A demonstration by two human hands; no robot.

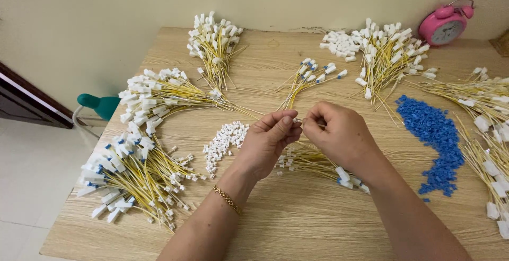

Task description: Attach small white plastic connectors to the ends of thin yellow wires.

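Note:
My left hand [269, 140] and my right hand [339, 133] meet above the middle of a wooden table [297, 218], fingertips pinched together on a thin yellow wire with a small white connector at its end. What the fingertips hold is mostly hidden between them. Under my hands lies a bundle of yellow wires [313, 163] with white plugs. A small heap of loose white connectors [225, 140] sits just left of my left hand. A gold bracelet is on my left wrist.
Bundles of yellow wires with white and blue plugs lie at the left [132, 171], far left [159, 96], back [214, 46], centre back [310, 78], back right [389, 57] and right edge [488, 128]. A pile of blue plastic pieces [435, 141] lies right. A pink alarm clock [445, 25] stands far right.

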